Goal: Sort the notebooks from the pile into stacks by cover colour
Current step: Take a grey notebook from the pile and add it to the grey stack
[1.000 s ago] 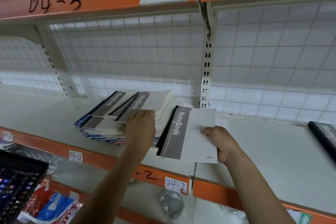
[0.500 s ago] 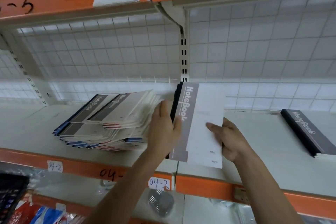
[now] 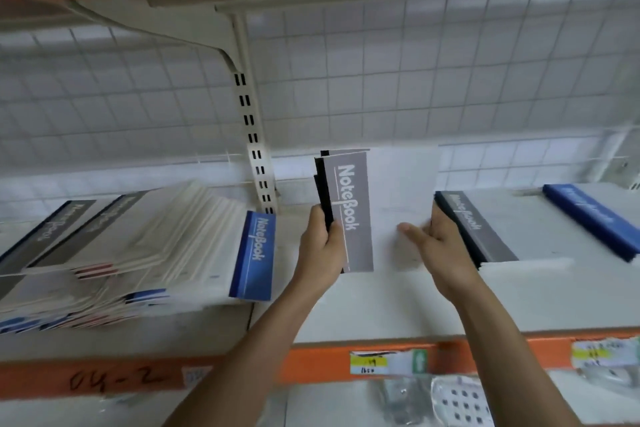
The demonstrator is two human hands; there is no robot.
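Notebooks [image 3: 353,215], at least two, grey band and black spine, are held near upright over mid shelf [image 3: 381,305], between pile and grey stack; covers face the camera, top edges slightly offset; can't tell if the bottom edge touches the shelf.

Left hand [image 3: 320,246] grips the black spine side, fingers curled round it, thumb on the grey band; right hand [image 3: 440,246] is at the opposite edge, thumb laid on the white cover, fingers wrapped behind; looks like a pinch, blurred.

Pile [image 3: 138,253] sits at the shelf's left end, fanned and messy, mixed grey, blue and red bands; blue notebook [image 3: 254,253] lies on its right side, just left of the left hand.

Grey stack [image 3: 485,229] lies flat right of centre, near corner just beside the right hand; contact unclear; blue stack [image 3: 595,222] lies flat towards the right end, apart from the grey one.

Shelf's front edge is orange, with "04-2" written at left and price tags [image 3: 381,362] under the right half; slotted post [image 3: 252,135] and wire grid [image 3: 381,80] stand at the back edge.
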